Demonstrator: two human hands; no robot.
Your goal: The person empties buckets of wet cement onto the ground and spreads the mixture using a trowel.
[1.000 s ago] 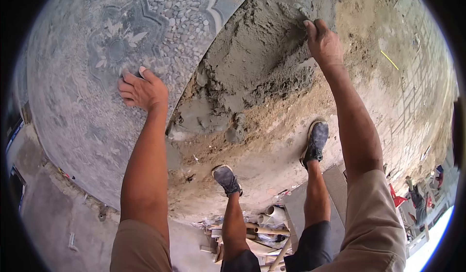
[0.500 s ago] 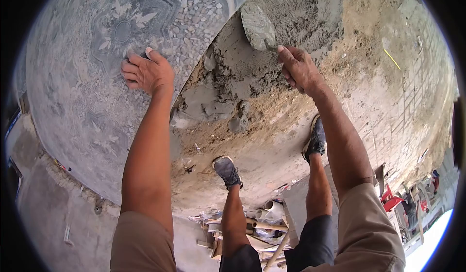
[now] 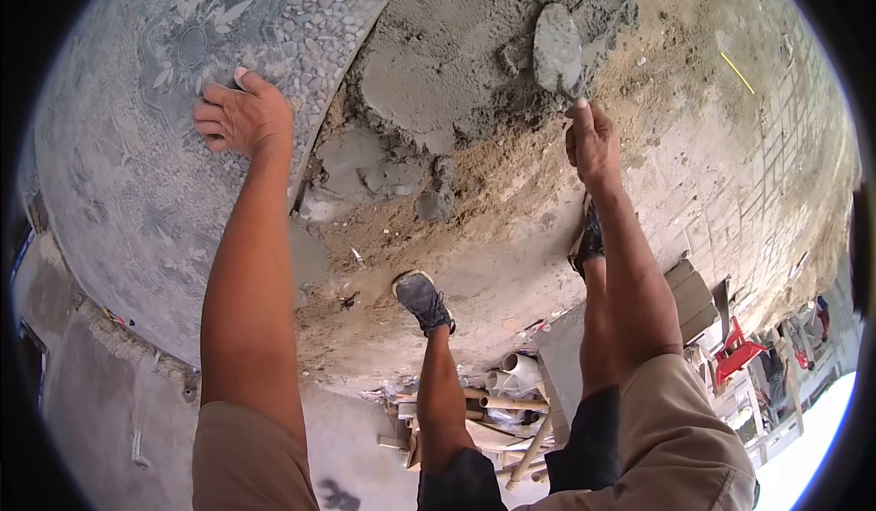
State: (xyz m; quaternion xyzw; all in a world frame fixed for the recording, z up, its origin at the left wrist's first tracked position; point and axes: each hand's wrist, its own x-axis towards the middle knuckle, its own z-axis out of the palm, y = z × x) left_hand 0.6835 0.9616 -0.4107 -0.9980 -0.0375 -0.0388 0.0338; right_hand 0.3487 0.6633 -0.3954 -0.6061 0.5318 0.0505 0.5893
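Note:
My right hand (image 3: 593, 146) is wrapped round the handle of a trowel (image 3: 557, 47), whose rounded blade is smeared with grey mortar. The blade lies over the right part of a bed of wet mortar (image 3: 429, 87), which is smooth on the left and rough near the blade. My left hand (image 3: 239, 114) rests on dusty grey patterned tiles (image 3: 119, 182) with a flower and pebble design. Its fingers are bent but apart, the thumb sticks out, and it holds nothing.
Sandy soil (image 3: 511, 173) borders the mortar, with a small mortar lump (image 3: 436, 203) on it. A yellow strip (image 3: 737, 73) lies at the right. Pipes and scraps (image 3: 516, 401) are piled behind my feet, and a red chair (image 3: 735, 354) stands at the lower right.
The trowel and my right hand have moved right across the mortar, leaving a smoother patch on the left. The left hand appears farther left in view, still on the tiles.

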